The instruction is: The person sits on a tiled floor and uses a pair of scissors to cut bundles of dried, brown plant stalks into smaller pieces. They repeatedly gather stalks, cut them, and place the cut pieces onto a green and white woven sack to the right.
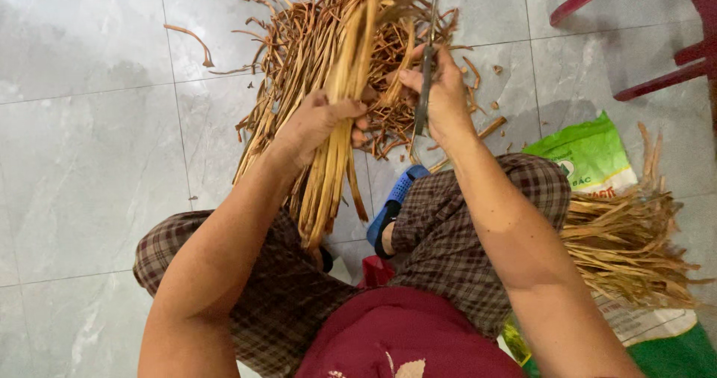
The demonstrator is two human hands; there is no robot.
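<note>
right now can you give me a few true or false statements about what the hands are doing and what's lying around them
1. The left hand grips a bundle of dried tan plant strips. True.
2. The right hand holds a red plastic cup. False: it holds thin metal scissors.
3. A loose pile of brown strips lies on the grey tiled floor. True.
4. The green and white printed sack lies left of the person. False: it lies on the right.
5. The sandal is blue. True.

Grey tiled floor (pixel 82 161), red chair legs (pixel 657 87)
</note>
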